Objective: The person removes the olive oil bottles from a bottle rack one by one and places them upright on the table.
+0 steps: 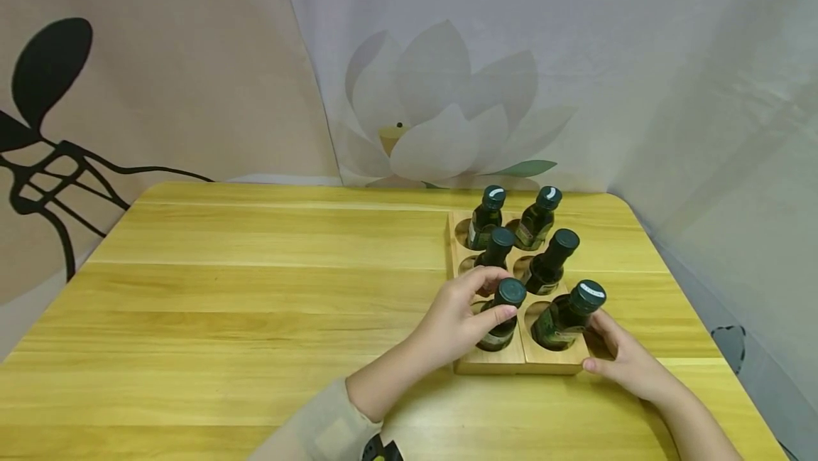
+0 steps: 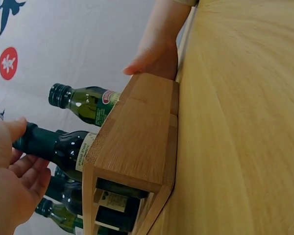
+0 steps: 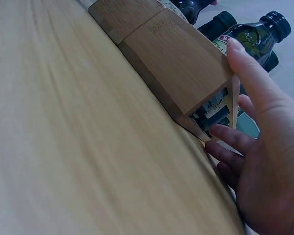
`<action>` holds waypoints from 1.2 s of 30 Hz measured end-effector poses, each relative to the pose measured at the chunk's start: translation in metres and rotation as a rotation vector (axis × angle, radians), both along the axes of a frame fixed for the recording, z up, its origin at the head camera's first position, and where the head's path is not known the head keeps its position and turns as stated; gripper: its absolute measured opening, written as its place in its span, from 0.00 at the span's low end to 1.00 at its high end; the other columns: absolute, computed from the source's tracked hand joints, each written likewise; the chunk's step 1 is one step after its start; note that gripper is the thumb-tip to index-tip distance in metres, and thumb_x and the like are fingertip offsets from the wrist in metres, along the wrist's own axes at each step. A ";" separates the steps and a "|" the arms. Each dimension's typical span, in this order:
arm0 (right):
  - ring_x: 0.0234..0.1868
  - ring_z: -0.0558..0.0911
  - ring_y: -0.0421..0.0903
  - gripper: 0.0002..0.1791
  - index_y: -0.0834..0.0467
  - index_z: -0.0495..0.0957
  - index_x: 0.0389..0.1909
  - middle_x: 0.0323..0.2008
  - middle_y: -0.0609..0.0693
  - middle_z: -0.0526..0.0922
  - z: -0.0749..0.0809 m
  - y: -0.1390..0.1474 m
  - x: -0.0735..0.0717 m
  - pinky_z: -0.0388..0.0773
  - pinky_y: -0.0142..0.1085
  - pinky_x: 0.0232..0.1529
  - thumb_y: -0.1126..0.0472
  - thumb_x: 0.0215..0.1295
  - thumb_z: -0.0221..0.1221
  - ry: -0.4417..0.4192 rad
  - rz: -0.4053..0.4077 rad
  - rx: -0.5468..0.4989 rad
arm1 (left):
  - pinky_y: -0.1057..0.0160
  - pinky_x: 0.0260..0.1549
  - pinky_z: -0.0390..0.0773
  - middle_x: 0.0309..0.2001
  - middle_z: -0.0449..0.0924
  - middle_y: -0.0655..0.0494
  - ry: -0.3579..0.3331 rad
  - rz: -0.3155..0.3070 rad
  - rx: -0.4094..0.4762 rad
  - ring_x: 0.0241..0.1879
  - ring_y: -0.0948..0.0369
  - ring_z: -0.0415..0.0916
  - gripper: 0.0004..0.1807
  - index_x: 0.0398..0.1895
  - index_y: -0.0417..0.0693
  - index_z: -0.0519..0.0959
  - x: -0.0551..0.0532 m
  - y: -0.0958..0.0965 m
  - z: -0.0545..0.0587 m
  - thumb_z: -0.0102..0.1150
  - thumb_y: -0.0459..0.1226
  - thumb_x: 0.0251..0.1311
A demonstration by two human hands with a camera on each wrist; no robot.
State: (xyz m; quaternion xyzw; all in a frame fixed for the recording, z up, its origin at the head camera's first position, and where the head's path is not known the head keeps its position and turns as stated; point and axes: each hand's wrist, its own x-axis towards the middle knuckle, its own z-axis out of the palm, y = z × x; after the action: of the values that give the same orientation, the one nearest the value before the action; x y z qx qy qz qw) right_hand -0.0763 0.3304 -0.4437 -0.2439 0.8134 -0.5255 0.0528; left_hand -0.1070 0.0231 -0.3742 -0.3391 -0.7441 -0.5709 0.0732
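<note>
My left hand pinches the dark cap and neck of the front-left bottle, thumb on the near side and fingers behind. That green glass bottle stands in a round hole of a light wooden rack. In the left wrist view the thumb meets the dark neck sleeve. My right hand rests against the rack's right front corner, thumb at the front edge, fingers loosely bent beside the open side. Nearest to it, the front-right bottle leans right in its hole.
Behind these stand several more dark green bottles: a middle-left bottle, a middle-right bottle, a back-left bottle and a back-right bottle. The rack sits right of centre on a wooden table. A printed cloth hangs behind.
</note>
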 end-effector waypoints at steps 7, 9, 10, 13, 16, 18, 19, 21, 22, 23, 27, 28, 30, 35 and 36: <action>0.63 0.59 0.26 0.46 0.70 0.47 0.72 0.62 0.77 0.61 0.002 0.001 0.001 0.53 0.18 0.59 0.69 0.58 0.63 0.007 -0.016 0.012 | 0.64 0.46 0.76 0.41 0.80 0.54 -0.002 -0.006 0.018 0.43 0.66 0.76 0.19 0.50 0.41 0.76 0.001 0.000 0.004 0.68 0.32 0.55; 0.63 0.59 0.25 0.46 0.71 0.46 0.72 0.62 0.77 0.60 0.003 0.001 0.002 0.53 0.18 0.59 0.69 0.59 0.63 0.003 -0.016 0.013 | 0.64 0.46 0.76 0.41 0.80 0.53 0.000 -0.013 0.028 0.43 0.66 0.76 0.19 0.50 0.40 0.76 0.000 0.001 0.005 0.68 0.32 0.55; 0.63 0.59 0.25 0.46 0.71 0.46 0.72 0.63 0.76 0.60 0.003 0.001 0.002 0.53 0.18 0.58 0.69 0.59 0.63 0.000 -0.016 0.012 | 0.64 0.46 0.77 0.41 0.80 0.53 0.004 -0.015 0.030 0.43 0.65 0.76 0.19 0.50 0.40 0.76 0.000 0.001 0.007 0.68 0.32 0.55; 0.63 0.59 0.25 0.46 0.72 0.45 0.71 0.61 0.82 0.57 0.003 0.000 0.001 0.53 0.17 0.58 0.68 0.60 0.63 -0.008 -0.015 0.011 | 0.64 0.43 0.78 0.40 0.80 0.53 0.021 -0.017 0.035 0.42 0.65 0.75 0.20 0.50 0.39 0.76 -0.001 0.001 0.012 0.68 0.32 0.55; 0.63 0.60 0.26 0.45 0.69 0.46 0.72 0.61 0.81 0.58 0.002 -0.001 0.001 0.53 0.18 0.59 0.69 0.60 0.63 -0.016 -0.019 0.011 | 0.64 0.43 0.78 0.40 0.80 0.52 0.037 -0.011 0.037 0.41 0.65 0.75 0.19 0.50 0.38 0.76 -0.001 0.000 0.018 0.68 0.31 0.54; 0.63 0.60 0.26 0.45 0.68 0.47 0.72 0.61 0.81 0.58 0.001 -0.001 0.000 0.53 0.18 0.59 0.69 0.59 0.63 -0.014 -0.021 0.015 | 0.64 0.44 0.78 0.40 0.80 0.52 0.037 -0.011 0.043 0.42 0.65 0.75 0.19 0.50 0.38 0.76 -0.001 -0.001 0.021 0.68 0.31 0.54; 0.63 0.60 0.27 0.45 0.67 0.47 0.72 0.61 0.81 0.58 0.001 -0.001 0.000 0.53 0.18 0.59 0.70 0.59 0.63 -0.015 -0.022 0.015 | 0.65 0.44 0.78 0.41 0.80 0.52 0.035 -0.009 0.044 0.42 0.65 0.75 0.19 0.50 0.38 0.76 -0.001 -0.002 0.022 0.68 0.31 0.54; 0.63 0.60 0.27 0.45 0.68 0.48 0.72 0.61 0.79 0.59 0.000 -0.001 0.000 0.54 0.18 0.59 0.70 0.59 0.62 -0.012 -0.025 0.019 | 0.66 0.44 0.77 0.41 0.80 0.52 0.030 -0.006 0.051 0.42 0.65 0.75 0.20 0.50 0.38 0.76 -0.001 -0.003 0.025 0.68 0.31 0.54; 0.63 0.60 0.27 0.45 0.68 0.48 0.72 0.61 0.79 0.59 0.000 -0.001 0.000 0.54 0.18 0.59 0.70 0.59 0.62 -0.007 -0.024 0.020 | 0.66 0.44 0.77 0.41 0.80 0.52 0.031 -0.003 0.055 0.42 0.65 0.75 0.20 0.50 0.38 0.76 -0.001 -0.004 0.026 0.68 0.31 0.54; 0.63 0.60 0.27 0.44 0.69 0.48 0.72 0.61 0.79 0.60 0.000 0.000 0.000 0.54 0.18 0.59 0.70 0.59 0.62 -0.005 -0.026 0.023 | 0.66 0.44 0.77 0.42 0.80 0.52 0.032 -0.002 0.060 0.42 0.65 0.75 0.20 0.50 0.38 0.76 -0.001 -0.005 0.027 0.68 0.30 0.54; 0.63 0.61 0.27 0.44 0.69 0.48 0.72 0.61 0.78 0.60 0.001 0.000 0.000 0.54 0.18 0.59 0.70 0.58 0.62 -0.002 -0.029 0.027 | 0.64 0.43 0.78 0.41 0.80 0.51 0.051 0.014 0.080 0.40 0.63 0.75 0.20 0.50 0.37 0.77 -0.004 -0.008 0.030 0.68 0.30 0.54; 0.63 0.60 0.27 0.44 0.70 0.48 0.71 0.60 0.79 0.60 0.000 0.000 0.000 0.54 0.18 0.59 0.70 0.58 0.62 0.001 -0.026 0.027 | 0.64 0.43 0.78 0.40 0.80 0.51 0.055 0.018 0.085 0.40 0.63 0.75 0.19 0.50 0.37 0.77 -0.005 -0.010 0.031 0.68 0.29 0.53; 0.63 0.60 0.27 0.44 0.69 0.48 0.72 0.60 0.80 0.60 0.001 0.000 0.000 0.54 0.18 0.59 0.70 0.58 0.62 0.002 -0.023 0.023 | 0.63 0.42 0.78 0.39 0.80 0.52 0.055 0.028 0.097 0.39 0.63 0.75 0.19 0.49 0.38 0.77 -0.007 -0.013 0.033 0.68 0.29 0.53; 0.63 0.61 0.28 0.44 0.68 0.50 0.72 0.64 0.52 0.67 0.000 0.000 0.000 0.54 0.19 0.59 0.70 0.59 0.62 0.010 -0.009 0.012 | 0.62 0.41 0.77 0.38 0.80 0.54 0.049 0.050 0.117 0.39 0.64 0.75 0.18 0.49 0.40 0.78 -0.011 -0.021 0.037 0.68 0.30 0.54; 0.63 0.61 0.28 0.43 0.68 0.50 0.72 0.64 0.46 0.67 0.000 0.000 0.000 0.54 0.19 0.59 0.70 0.58 0.62 0.010 -0.009 0.010 | 0.62 0.42 0.76 0.38 0.80 0.55 0.050 0.054 0.117 0.40 0.64 0.75 0.18 0.49 0.41 0.78 -0.012 -0.023 0.038 0.68 0.30 0.54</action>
State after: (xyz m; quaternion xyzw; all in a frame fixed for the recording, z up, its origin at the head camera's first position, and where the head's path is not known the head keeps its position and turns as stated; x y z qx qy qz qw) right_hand -0.0764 0.3302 -0.4442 -0.2424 0.8174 -0.5205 0.0476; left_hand -0.1188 0.0001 -0.3361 -0.3281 -0.7162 -0.6028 0.1267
